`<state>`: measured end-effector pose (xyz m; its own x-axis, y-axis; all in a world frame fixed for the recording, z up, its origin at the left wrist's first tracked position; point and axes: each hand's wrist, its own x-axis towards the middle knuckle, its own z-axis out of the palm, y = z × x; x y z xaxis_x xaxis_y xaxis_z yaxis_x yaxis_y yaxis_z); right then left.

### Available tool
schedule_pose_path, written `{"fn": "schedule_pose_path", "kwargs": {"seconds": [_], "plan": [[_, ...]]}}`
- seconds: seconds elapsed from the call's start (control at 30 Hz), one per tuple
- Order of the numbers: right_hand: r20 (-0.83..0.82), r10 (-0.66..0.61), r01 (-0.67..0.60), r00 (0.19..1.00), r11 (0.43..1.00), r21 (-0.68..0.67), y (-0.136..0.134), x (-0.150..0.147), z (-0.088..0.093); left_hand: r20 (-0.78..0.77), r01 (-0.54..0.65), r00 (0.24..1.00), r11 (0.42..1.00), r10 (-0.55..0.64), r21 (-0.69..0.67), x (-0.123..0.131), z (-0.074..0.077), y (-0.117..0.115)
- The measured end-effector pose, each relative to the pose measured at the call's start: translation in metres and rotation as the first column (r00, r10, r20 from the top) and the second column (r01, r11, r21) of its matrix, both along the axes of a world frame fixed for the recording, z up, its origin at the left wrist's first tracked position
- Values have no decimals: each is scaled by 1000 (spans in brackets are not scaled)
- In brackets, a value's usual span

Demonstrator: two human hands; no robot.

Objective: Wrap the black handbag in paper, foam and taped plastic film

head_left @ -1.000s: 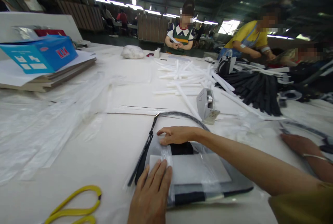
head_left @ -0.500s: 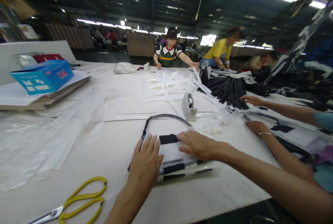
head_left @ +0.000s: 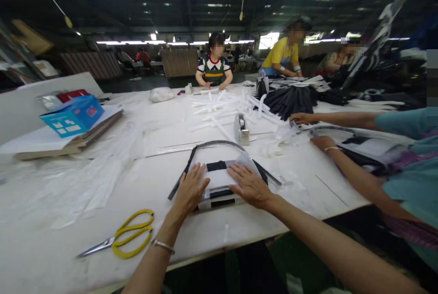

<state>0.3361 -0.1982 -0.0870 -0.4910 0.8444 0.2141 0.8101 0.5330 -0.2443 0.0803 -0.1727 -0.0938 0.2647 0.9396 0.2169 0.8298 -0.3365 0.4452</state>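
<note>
A black-and-white bag [head_left: 217, 178] lies flat on the table in front of me, with white sheet and clear film over parts of it. Its dark strap [head_left: 219, 142] arches away from me and spreads out on both sides. On the bag's left part rests my left hand [head_left: 191, 185], fingers stretched out. My right hand [head_left: 249, 184] lies spread on the right part, palm down. Neither hand grips anything. Yellow-handled scissors [head_left: 134, 234] lie on the table to the left of my left forearm. Beyond the strap stands a tape dispenser [head_left: 242, 130].
White strips [head_left: 219, 108] and a fan of black strips [head_left: 290, 101] lie farther back. At right, a co-worker's hands [head_left: 323, 143] are at another bag [head_left: 371, 148]. A blue box [head_left: 73, 115] sits on stacked boards at left. The table's front edge [head_left: 260, 240] is close.
My right hand has turned and now lies with fingers pointing more forward on the bag. The person across has drawn an arm back from the strips. The view has shifted.
</note>
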Motion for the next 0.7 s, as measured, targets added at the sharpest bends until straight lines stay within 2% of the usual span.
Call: {"fn": "schedule_pose_path", "kwargs": {"seconds": [0.1,0.17,0.23,0.33,0.4,0.5,0.57,0.7], "plan": [[-56,8,-11,998,998,-56,5,1,15,256,-76,964,997,73,3,-10,4,2],[-176,-31,19,984,997,-69,8,6,33,314,-176,935,984,162,15,-22,10,-3],[-337,-169,152,926,985,-77,12,18,52,335,-302,900,953,280,14,-37,18,-13],[-428,-454,406,781,891,-204,15,41,67,337,-440,838,897,429,-45,-59,26,-29],[-382,-579,494,720,815,-303,16,56,66,309,-449,829,884,466,-128,-68,27,-35],[-329,-674,538,662,732,-417,19,73,55,250,-405,850,879,463,-250,-73,24,-34],[-319,-703,525,635,696,-490,21,80,48,222,-406,855,870,470,-278,-73,22,-28],[-348,-695,398,630,673,-623,24,83,40,221,-380,854,855,471,-353,-68,21,-9]]}}
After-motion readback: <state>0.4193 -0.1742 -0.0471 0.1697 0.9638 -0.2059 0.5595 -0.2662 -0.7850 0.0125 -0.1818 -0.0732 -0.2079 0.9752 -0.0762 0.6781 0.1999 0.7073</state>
